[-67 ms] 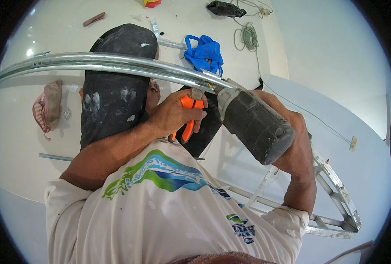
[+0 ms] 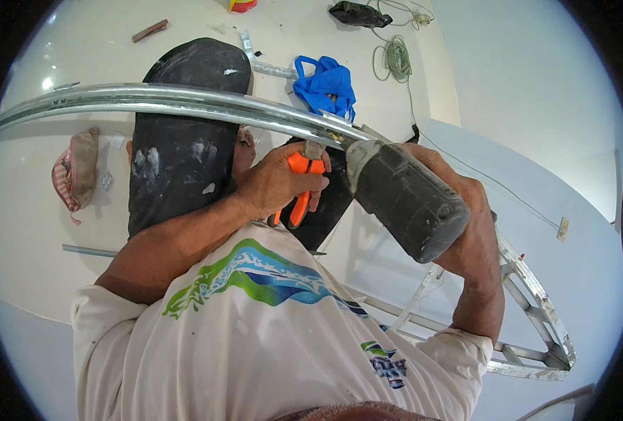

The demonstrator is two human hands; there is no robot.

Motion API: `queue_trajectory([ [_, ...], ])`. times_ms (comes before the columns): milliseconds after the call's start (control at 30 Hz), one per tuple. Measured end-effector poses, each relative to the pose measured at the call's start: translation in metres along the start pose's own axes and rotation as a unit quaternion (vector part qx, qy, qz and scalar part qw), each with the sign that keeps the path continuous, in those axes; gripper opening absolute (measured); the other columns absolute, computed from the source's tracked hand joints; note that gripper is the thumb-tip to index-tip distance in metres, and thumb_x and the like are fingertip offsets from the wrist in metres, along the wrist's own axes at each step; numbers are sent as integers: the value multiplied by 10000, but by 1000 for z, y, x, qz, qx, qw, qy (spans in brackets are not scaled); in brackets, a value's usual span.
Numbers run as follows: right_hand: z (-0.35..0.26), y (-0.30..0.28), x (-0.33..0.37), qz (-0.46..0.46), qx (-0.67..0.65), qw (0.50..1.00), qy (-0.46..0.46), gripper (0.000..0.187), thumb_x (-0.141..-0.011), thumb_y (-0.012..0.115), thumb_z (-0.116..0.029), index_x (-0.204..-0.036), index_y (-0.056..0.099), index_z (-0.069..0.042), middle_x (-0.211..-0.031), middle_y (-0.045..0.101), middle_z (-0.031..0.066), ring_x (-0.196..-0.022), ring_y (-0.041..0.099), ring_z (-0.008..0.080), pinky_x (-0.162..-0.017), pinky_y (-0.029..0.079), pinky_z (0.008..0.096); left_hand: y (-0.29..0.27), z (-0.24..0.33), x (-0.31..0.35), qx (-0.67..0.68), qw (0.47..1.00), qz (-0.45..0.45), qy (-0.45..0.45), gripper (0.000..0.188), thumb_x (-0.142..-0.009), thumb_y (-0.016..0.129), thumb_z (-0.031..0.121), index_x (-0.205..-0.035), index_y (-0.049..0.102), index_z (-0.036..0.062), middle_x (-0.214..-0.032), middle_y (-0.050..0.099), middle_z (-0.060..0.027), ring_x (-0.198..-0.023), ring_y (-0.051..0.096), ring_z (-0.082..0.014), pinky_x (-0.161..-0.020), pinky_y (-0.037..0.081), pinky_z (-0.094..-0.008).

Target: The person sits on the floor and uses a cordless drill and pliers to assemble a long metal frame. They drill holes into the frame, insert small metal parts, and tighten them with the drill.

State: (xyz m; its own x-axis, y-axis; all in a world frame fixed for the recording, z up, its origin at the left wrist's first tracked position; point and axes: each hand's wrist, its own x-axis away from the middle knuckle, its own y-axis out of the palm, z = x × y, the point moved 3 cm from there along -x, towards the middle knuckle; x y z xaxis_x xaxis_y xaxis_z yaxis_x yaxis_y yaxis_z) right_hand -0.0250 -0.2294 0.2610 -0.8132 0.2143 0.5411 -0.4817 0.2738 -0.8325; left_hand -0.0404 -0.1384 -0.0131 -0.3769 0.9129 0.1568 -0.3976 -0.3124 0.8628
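Observation:
A long silvery metal channel (image 2: 199,100) lies across my raised knee in dark trousers (image 2: 178,168) and runs from the far left to the middle. My left hand (image 2: 273,181) is closed around orange-handled pliers (image 2: 306,164), whose metal head sits just beneath the channel's near edge. On the right, my right hand (image 2: 448,172) wraps a dusty dark power drill (image 2: 410,200). The drill's front end meets the channel near its right end; the tip is hard to make out there. The drill's body hides most of my right hand's fingers.
A blue cloth bag (image 2: 325,85) lies on the pale floor beyond the channel. Coiled cable (image 2: 397,59) and a black bag (image 2: 359,14) are farther back. A striped pouch (image 2: 76,172) rests at the left. An aluminium ladder (image 2: 536,309) stands by the right wall.

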Motion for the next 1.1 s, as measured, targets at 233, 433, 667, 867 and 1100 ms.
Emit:
queue_trajectory([
  [233, -19, -3, -14, -61, 43, 997, 27, 621, -759, 907, -133, -1331, 667, -156, -1039, 816, 97, -955, 809, 307, -867, 624, 412, -5, 2, -2, -14, 999, 29, 33, 226, -945, 728, 11, -1147, 628, 31, -811, 657, -47, -653, 689, -168, -548, 586, -327],
  [433, -18, 2, -12, -46, 76, 996, -6, 690, -767, 901, -138, -1400, 626, -166, -1011, 809, 123, -931, 804, 315, -850, 613, 425, 5, 40, 10, -199, 978, 57, -9, 223, -954, 725, 15, -1154, 626, 24, -821, 663, -51, -662, 690, -163, -574, 600, -325],
  [667, -26, -1, -19, -25, 151, 985, -85, 692, -764, 896, -161, -1409, 645, -147, -934, 797, 146, -862, 797, 314, -803, 595, 432, 0, 29, 6, -171, 984, 47, 12, 222, -963, 717, 15, -1167, 629, 19, -816, 666, -51, -666, 696, -165, -574, 600, -323],
  [867, -27, -4, -22, -41, 154, 985, -69, 654, -765, 882, -153, -1381, 666, -131, -885, 791, 138, -825, 791, 309, -771, 587, 414, -5, -1, -3, -51, 997, 25, 52, 220, -968, 712, 19, -1171, 626, 19, -827, 671, -55, -666, 699, -168, -573, 596, -320],
  [1100, -36, -9, -23, -26, 219, 969, -112, 668, -743, 874, -155, -1381, 679, -113, -984, 803, 141, -878, 789, 313, -781, 582, 412, -5, 1, -3, -58, 996, 32, 61, 218, -967, 709, 17, -1169, 627, 26, -821, 672, -53, -667, 701, -170, -574, 593, -320],
])
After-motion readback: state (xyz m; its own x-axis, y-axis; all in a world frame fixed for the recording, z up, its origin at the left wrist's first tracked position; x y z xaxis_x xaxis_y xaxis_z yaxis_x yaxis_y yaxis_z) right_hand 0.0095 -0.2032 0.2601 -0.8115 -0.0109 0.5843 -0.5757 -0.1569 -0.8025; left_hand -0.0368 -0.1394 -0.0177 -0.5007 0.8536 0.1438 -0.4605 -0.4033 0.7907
